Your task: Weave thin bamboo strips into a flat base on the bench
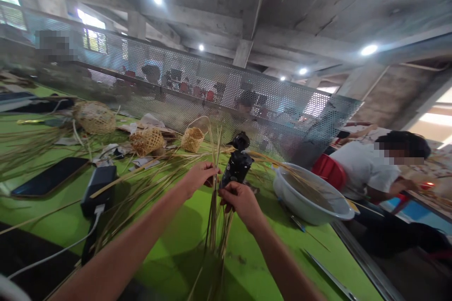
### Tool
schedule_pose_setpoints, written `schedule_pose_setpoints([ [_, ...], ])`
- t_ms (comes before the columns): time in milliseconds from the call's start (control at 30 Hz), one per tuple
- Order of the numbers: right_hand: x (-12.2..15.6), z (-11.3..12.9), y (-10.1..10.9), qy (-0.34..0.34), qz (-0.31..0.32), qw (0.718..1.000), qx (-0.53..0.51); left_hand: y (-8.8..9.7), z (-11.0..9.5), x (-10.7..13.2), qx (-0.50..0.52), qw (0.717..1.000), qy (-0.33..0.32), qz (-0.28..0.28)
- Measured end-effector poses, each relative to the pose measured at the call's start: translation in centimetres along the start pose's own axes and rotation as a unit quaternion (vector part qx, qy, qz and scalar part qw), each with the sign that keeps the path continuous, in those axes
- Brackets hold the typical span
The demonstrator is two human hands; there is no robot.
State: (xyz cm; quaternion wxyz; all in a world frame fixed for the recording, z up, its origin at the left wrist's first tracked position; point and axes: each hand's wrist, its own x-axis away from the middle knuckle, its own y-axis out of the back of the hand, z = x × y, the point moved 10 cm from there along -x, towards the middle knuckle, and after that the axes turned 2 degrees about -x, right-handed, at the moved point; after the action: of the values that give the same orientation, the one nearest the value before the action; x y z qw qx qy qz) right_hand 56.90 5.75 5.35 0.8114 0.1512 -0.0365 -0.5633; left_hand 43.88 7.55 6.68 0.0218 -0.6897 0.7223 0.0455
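In the head view, bamboo strips run lengthwise away from the person, between the hands, above the surface. The left hand has them in a closed pinch; the right hand, nearer the black bottle, pinches their right edge.

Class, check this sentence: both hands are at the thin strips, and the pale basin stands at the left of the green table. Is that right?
The side is wrong: the head view shows the pale basin at the right of the green table. The rest holds: the left hand and right hand are both at the thin strips.
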Motion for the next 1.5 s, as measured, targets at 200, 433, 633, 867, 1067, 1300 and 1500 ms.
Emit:
schedule_pose_setpoints([
  [200,0.7,0.5,1.3,0.035,-0.016,0.999,-0.009,3.3,-1.5,0.1,-0.087,0.995,-0.018,-0.049],
  [433,3.8,1.3,5.5,0.054,-0.034,0.998,-0.004,6.2,-4.1,0.9,-0.133,0.988,-0.031,-0.068],
  [633,7.5,1.6,10.3,0.042,-0.092,0.993,-0.057,8.3,-6.3,1.2,-0.206,0.97,-0.05,-0.117],
  [867,11.6,1.0,14.7,0.058,-0.167,0.978,-0.111,11.1,-1.3,2.9,-0.465,0.877,-0.001,-0.126],
  [1067,11.7,-1.8,15.3,0.031,-0.172,0.978,-0.111,11.5,1.4,5.4,-0.586,0.805,0.013,-0.085],
  [1300,9.0,-3.8,15.5,0.033,-0.198,0.971,-0.128,0.8,-0.9,5.7,-0.563,0.815,-0.116,0.074],
  [1500,7.1,-5.9,16.7,0.046,-0.21,0.957,-0.195,-9.8,1.7,5.7,-0.485,0.817,-0.195,0.245],
])
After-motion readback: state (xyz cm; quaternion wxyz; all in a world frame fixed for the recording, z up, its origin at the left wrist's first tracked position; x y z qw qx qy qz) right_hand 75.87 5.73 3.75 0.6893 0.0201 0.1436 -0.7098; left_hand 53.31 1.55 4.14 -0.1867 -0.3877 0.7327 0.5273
